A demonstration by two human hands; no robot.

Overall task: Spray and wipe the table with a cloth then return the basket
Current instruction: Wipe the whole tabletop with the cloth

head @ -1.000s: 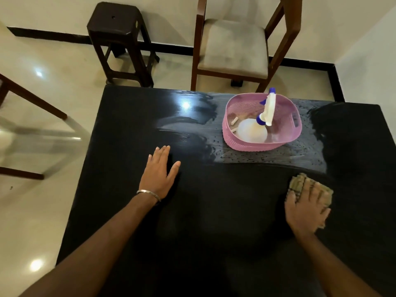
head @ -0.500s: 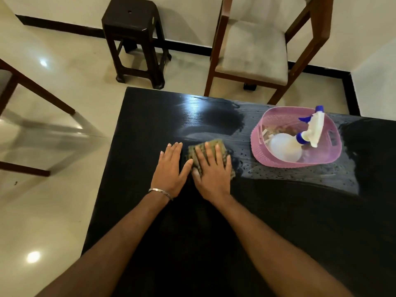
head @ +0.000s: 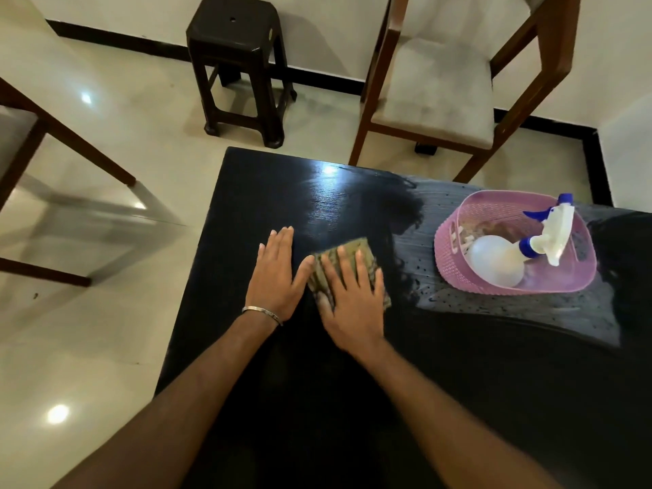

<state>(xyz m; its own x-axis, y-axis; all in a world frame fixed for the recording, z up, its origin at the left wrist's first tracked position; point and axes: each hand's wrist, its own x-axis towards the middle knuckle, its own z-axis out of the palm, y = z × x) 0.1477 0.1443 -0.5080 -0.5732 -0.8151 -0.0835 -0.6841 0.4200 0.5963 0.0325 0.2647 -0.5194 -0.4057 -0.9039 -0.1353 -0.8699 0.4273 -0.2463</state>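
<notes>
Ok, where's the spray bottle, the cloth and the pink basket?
spray bottle [head: 495, 260]: head view, on its round white body.
cloth [head: 356, 249]: head view, on the far edge showing past the fingers of the right hand [head: 354, 305].
pink basket [head: 450, 254]: head view, on its left wall.

Home dining room, table [head: 458, 400], chair [head: 437, 86], stool [head: 236, 40]

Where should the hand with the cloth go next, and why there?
Probably a sweep rightward toward the pink basket. The right hand presses the cloth flat on the table beside the left hand, while a wet patch beaded with droplets shows in front of the basket and looks unwiped.
</notes>
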